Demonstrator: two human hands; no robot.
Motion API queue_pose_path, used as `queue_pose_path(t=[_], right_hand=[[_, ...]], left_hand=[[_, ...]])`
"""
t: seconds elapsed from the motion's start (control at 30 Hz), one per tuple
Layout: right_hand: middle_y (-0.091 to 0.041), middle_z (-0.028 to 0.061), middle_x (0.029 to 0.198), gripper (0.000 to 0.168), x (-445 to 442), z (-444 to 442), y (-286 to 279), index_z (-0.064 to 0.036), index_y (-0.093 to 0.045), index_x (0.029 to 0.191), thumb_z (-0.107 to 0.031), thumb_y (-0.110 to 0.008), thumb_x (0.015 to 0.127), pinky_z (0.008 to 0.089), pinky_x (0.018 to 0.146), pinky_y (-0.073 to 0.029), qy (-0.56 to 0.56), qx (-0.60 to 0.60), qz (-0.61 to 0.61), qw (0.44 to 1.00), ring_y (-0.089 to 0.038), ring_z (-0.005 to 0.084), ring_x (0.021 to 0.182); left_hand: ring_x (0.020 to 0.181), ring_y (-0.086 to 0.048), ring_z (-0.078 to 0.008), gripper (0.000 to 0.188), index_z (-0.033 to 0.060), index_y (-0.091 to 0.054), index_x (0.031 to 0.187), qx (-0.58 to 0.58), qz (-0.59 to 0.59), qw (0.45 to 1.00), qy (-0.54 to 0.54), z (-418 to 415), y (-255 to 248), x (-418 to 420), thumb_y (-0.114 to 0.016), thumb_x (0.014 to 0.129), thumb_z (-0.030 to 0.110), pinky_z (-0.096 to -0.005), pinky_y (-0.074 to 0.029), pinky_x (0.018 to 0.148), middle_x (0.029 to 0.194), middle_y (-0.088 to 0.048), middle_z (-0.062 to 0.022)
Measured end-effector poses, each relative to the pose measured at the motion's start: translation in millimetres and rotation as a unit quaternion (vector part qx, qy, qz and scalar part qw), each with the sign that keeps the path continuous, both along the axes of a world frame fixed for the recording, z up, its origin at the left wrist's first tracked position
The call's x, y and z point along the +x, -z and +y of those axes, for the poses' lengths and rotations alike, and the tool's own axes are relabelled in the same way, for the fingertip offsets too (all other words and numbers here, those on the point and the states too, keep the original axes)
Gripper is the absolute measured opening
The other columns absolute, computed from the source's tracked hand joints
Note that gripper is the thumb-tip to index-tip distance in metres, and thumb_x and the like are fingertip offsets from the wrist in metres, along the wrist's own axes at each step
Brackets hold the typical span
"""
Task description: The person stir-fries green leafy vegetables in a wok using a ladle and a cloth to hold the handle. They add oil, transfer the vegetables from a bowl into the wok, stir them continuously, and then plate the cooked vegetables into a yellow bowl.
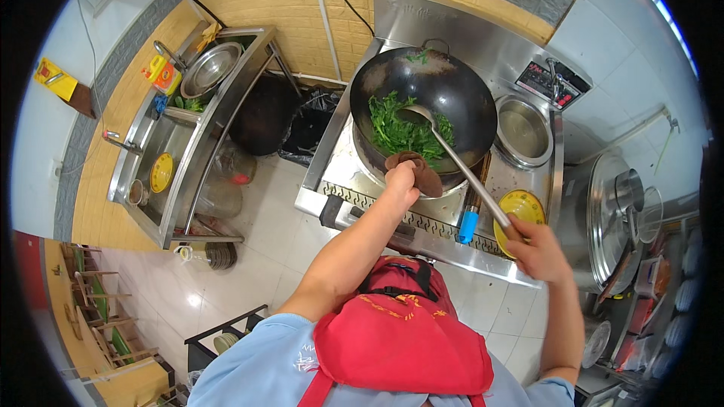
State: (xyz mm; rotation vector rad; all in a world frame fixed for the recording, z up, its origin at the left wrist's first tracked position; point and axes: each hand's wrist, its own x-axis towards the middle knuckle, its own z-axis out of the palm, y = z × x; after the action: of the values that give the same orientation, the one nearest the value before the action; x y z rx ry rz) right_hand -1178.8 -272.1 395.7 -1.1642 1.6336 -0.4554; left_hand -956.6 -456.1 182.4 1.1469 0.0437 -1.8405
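A large dark wok (464,96) sits on the steel stove, tilted a little, with chopped leafy greens (390,124) gathered in its lower left part. My left hand (403,182) grips a brown cloth (425,176) at the wok's near rim; the cloth hides what lies under it. In my right hand (540,251) is the handle of a long metal wok ladle (464,167). The ladle's bowl rests among the greens. Below that handle, close to my right hand, lies a yellow patterned plate (523,209) on the stove's right side.
A round steel pot of liquid (523,127) stands right of the wok. A blue-handled tool (468,226) lies at the stove's front. Farther right is a tall lidded stockpot (594,209). At left stand a steel sink unit (186,181) and a black-lined bin (308,124).
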Motion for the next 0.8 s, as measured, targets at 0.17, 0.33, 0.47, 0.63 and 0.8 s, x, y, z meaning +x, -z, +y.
queue_pose_path(t=[0.17, 0.33, 0.47, 0.63, 0.8], right_hand=[[-0.052, 0.0008, 0.061, 0.052, -41, 5, -55, -0.002, -0.054, 0.136, -0.008, -0.062, 0.086, 0.0245, 0.040, -0.037, -0.041, 0.087, -0.004, 0.995, -0.045, 0.0064, 0.043], [-0.062, 0.0082, 0.073, 0.053, -37, -15, 33, 0.002, -0.053, 0.135, -0.006, -0.062, 0.084, 0.0273, 0.055, -0.048, -0.094, -0.047, 0.109, 0.989, -0.058, 0.0136, 0.057], [-0.066, 0.0236, 0.098, 0.057, -26, 13, 78, 0.000, -0.052, 0.136, -0.011, -0.067, 0.082, 0.0362, 0.085, -0.051, -0.083, -0.234, 0.167, 0.954, -0.067, 0.0330, 0.093], [-0.065, 0.0245, 0.091, 0.057, -27, 2, -7, -0.002, -0.054, 0.134, -0.012, -0.069, 0.080, 0.0368, 0.079, -0.051, -0.142, -0.101, 0.194, 0.965, -0.067, 0.0342, 0.084], [-0.061, 0.0214, 0.080, 0.053, -35, -31, -5, -0.002, -0.057, 0.130, -0.011, -0.066, 0.079, 0.0350, 0.071, -0.050, -0.173, -0.079, 0.213, 0.958, -0.061, 0.0292, 0.071]], left_hand=[[0.102, -0.063, -0.0310, 0.040, -0.0019, -0.050, 0.125, 0.024, -0.087, 0.995, 0.039, 4, -75, 2, -0.056, 0.087, 0.006, -0.0470, -0.054, 0.084, 0.119, -0.058, -0.0160], [0.088, -0.060, -0.0217, 0.033, 0.0053, -0.055, 0.111, -0.116, -0.027, 0.993, 0.020, 40, -21, 17, -0.049, 0.080, -0.003, -0.0350, -0.050, 0.073, 0.102, -0.061, -0.0082], [0.077, -0.053, -0.0181, 0.030, 0.0067, -0.052, 0.098, -0.172, 0.008, 0.985, -0.020, 128, -13, 32, -0.045, 0.073, -0.009, -0.0293, -0.042, 0.063, 0.085, -0.055, -0.0056], [0.080, -0.058, -0.0193, 0.032, 0.0032, -0.057, 0.105, -0.130, -0.012, 0.990, -0.051, 85, -31, 26, -0.050, 0.075, -0.004, -0.0316, -0.047, 0.068, 0.095, -0.060, -0.0064], [0.086, -0.062, -0.0249, 0.033, 0.0016, -0.058, 0.109, -0.039, -0.016, 0.999, -0.023, 27, -73, 7, -0.051, 0.077, -0.002, -0.0332, -0.050, 0.074, 0.101, -0.061, -0.0106]])
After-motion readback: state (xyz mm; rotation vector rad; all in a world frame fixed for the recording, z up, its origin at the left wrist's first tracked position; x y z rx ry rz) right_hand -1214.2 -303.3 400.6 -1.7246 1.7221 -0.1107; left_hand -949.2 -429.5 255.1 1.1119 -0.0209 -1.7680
